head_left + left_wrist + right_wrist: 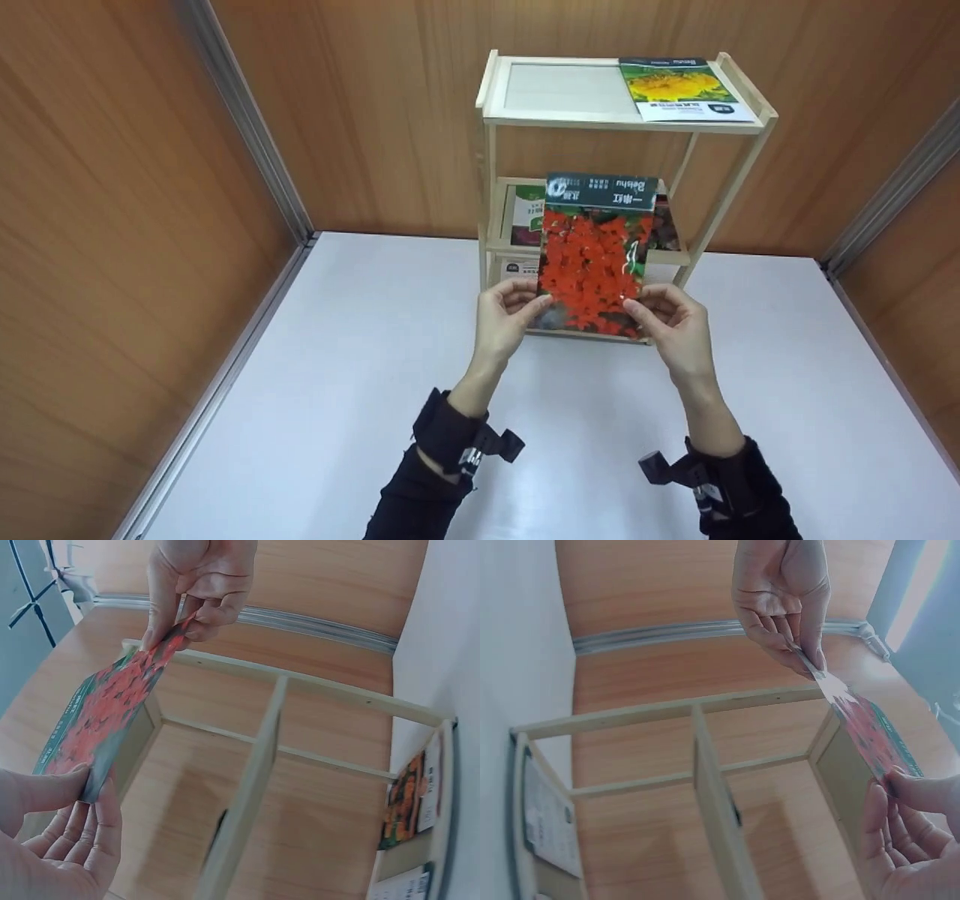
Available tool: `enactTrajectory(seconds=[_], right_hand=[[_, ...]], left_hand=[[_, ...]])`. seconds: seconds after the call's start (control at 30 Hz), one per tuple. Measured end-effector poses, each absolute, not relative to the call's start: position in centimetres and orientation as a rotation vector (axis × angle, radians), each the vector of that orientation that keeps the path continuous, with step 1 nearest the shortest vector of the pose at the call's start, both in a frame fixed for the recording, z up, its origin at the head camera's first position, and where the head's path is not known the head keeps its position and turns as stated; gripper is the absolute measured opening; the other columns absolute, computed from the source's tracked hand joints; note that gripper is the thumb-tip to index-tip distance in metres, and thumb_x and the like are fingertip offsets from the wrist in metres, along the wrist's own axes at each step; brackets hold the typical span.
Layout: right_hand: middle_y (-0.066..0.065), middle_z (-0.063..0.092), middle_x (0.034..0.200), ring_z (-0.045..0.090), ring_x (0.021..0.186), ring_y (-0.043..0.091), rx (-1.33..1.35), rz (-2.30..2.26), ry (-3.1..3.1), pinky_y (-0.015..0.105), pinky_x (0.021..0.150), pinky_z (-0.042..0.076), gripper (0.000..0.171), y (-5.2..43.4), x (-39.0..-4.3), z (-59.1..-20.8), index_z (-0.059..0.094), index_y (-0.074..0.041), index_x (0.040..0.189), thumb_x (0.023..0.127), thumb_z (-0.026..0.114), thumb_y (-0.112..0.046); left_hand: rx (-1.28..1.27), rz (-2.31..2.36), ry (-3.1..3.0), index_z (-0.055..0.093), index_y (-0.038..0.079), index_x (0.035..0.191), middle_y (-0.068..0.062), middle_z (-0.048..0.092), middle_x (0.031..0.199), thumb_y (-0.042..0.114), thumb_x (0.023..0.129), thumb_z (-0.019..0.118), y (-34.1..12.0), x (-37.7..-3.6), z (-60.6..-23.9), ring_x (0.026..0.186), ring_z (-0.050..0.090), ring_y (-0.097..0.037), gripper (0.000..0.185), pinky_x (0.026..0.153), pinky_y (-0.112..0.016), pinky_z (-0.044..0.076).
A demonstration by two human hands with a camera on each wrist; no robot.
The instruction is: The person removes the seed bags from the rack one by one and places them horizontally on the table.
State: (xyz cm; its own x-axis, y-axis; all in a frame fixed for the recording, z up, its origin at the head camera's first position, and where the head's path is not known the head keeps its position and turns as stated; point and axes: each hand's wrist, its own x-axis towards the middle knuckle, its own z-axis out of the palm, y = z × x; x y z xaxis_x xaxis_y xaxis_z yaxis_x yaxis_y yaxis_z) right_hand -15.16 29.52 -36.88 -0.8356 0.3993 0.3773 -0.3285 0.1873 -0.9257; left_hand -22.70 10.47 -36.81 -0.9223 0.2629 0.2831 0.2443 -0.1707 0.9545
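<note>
A seed packet with red flowers and a dark green header is held up in front of the wooden shelf rack. At its lower left corner my left hand pinches it between thumb and fingers. The right hand pinches the lower right corner the same way. In the left wrist view the red-flower packet slants between both hands. The header's print appears upside down in the head view. Part of the rack's middle and lower shelves is hidden behind the packet.
A yellow-flower packet lies on the top shelf, at its right end. More packets lie on the middle shelf, including a green and white one. The rack stands on a white table against wood-grain walls.
</note>
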Motion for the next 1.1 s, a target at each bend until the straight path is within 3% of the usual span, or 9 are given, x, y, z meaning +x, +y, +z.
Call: enactTrajectory(seconds=[0.3,0.57,0.63,0.87,1.1], right_hand=[[0.010,0.062,0.072,0.057,0.059,0.012,-0.125,1.800,-1.954,0.023,0.044,0.048,0.019,29.7,-14.4,-42.0,0.056,0.009,0.087,0.076,0.067,-0.003],[0.011,0.065,0.079,0.061,0.063,0.017,-0.004,1.914,-1.895,0.025,0.043,0.048,0.017,33.2,-15.9,-51.9,0.061,-0.004,0.094,0.078,0.066,-0.007],[0.012,0.065,0.078,0.060,0.062,0.018,-0.050,1.913,-1.902,0.026,0.043,0.048,0.016,33.0,-15.6,-52.5,0.061,-0.003,0.094,0.079,0.066,-0.006],[0.010,0.064,0.072,0.058,0.059,0.015,-0.282,1.892,-1.953,0.024,0.045,0.048,0.018,29.7,-12.9,-48.6,0.059,0.002,0.087,0.076,0.069,-0.009],[0.013,0.065,0.077,0.061,0.062,0.021,-0.263,1.985,-1.893,0.029,0.047,0.050,0.018,31.6,-14.1,-54.2,0.060,-0.002,0.092,0.078,0.067,-0.011]], left_hand=[[0.466,2.269,2.021,0.057,-0.016,0.087,-0.020,0.062,0.074,-0.009,0.075,0.063,10.1,-20.3,-39.6,0.060,0.058,-0.011,0.015,0.050,-0.017,0.045],[0.356,2.214,2.024,0.058,-0.013,0.087,-0.018,0.062,0.074,-0.007,0.075,0.064,10.4,-19.4,-42.9,0.061,0.059,-0.015,0.016,0.050,-0.018,0.045],[0.350,2.216,2.015,0.058,-0.014,0.087,-0.019,0.062,0.074,-0.007,0.075,0.064,10.4,-19.3,-43.6,0.061,0.060,-0.017,0.015,0.050,-0.020,0.047],[0.274,2.199,1.974,0.061,-0.009,0.087,-0.013,0.064,0.073,-0.002,0.074,0.067,10.6,-19.5,-47.2,0.060,0.060,-0.015,0.016,0.050,-0.022,0.048],[0.180,2.319,1.864,0.060,-0.008,0.094,-0.011,0.065,0.078,0.007,0.078,0.067,11.0,-18.7,-48.9,0.067,0.062,-0.015,0.023,0.059,-0.027,0.052]])
